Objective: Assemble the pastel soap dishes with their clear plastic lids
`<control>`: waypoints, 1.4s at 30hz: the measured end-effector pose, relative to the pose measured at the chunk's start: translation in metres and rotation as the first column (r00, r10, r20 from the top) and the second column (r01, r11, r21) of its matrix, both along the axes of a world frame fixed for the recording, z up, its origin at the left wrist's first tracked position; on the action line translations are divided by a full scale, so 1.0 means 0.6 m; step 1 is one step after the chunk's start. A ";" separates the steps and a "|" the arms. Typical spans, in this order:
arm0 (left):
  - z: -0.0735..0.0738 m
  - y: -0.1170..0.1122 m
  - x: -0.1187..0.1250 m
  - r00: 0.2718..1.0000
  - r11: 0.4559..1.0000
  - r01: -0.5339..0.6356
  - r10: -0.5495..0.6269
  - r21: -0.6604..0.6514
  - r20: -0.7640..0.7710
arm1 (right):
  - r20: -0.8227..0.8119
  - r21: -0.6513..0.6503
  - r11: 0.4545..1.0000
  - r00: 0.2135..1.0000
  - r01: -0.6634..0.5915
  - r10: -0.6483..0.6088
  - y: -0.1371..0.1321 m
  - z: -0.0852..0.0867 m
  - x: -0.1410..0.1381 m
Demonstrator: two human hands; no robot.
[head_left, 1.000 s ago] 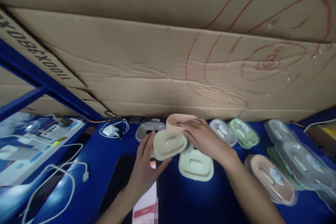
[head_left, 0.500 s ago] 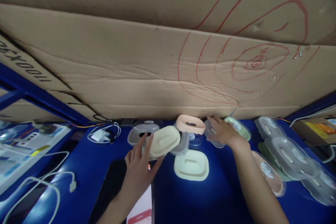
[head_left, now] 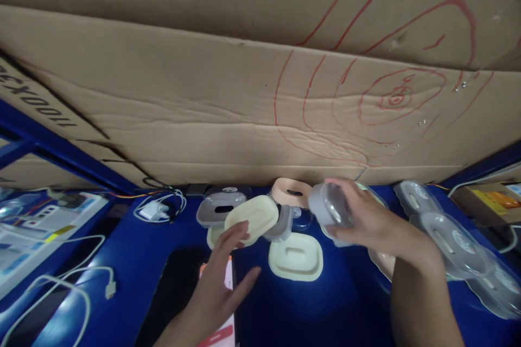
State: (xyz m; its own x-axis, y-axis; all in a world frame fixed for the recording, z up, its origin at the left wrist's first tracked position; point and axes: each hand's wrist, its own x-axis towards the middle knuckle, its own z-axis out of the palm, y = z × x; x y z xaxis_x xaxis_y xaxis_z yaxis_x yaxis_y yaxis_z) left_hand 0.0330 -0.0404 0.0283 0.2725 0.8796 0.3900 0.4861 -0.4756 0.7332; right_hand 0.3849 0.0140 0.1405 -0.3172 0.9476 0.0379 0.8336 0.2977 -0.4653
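My right hand (head_left: 362,217) grips a grey plastic box (head_left: 325,203) with a clear cover, tilted on its side above the table. My left hand (head_left: 222,282) is open, fingers spread, its fingertips at the lower edge of a cream oval tray (head_left: 254,217). That tray leans over other pieces, among them a small grey one (head_left: 280,225). Nearer to me a second cream tray (head_left: 296,256) lies flat between the hands. Behind them stand a peach oval shell (head_left: 291,191) with a slot and a grey shell (head_left: 222,209), also slotted.
Several clear-covered boxes (head_left: 451,244) lie in a loose group at the right. A phone-like screen (head_left: 222,333) is under my left wrist. White cables (head_left: 87,282) and a charger (head_left: 154,210) lie left. A cardboard wall (head_left: 203,92) rises behind.
My right hand has lifted the grey box from the back of the table and turned it on its side. My left hand has drawn back slightly from the cream tray, which now rests by itself.
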 end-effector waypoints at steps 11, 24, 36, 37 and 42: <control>-0.007 0.006 0.009 0.665 0.904 0.245 0.106 -0.351 0.739 | -0.214 0.038 0.846 0.823 -0.532 0.526 -0.003 -0.032 -0.206; -0.029 0.062 -0.043 0.867 0.870 -0.489 0.493 0.064 -0.069 | 0.192 0.301 0.895 0.940 -0.329 0.281 0.070 -0.081 -0.163; -0.022 0.054 -0.031 0.820 0.882 -0.359 0.455 0.306 -0.346 | 0.140 0.232 0.972 0.988 0.027 -0.061 0.010 -0.054 -0.022; -0.023 0.054 -0.031 0.819 0.890 -0.331 0.436 0.314 -0.374 | 0.174 0.224 0.973 0.979 0.063 -0.103 -0.001 -0.068 -0.016; -0.030 0.057 -0.029 0.826 0.905 -0.307 0.407 0.295 -0.390 | 0.228 0.213 0.960 0.946 0.183 -0.231 -0.062 -0.168 -0.017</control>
State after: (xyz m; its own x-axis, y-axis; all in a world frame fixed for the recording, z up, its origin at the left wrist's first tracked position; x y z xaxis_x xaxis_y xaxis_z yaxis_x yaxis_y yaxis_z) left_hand 0.0155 -0.0061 0.0104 0.1395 0.8587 0.4930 0.8944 -0.3230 0.3095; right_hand 0.3749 -0.0232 0.0394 -0.1366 0.9767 0.1656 0.9677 0.1674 -0.1886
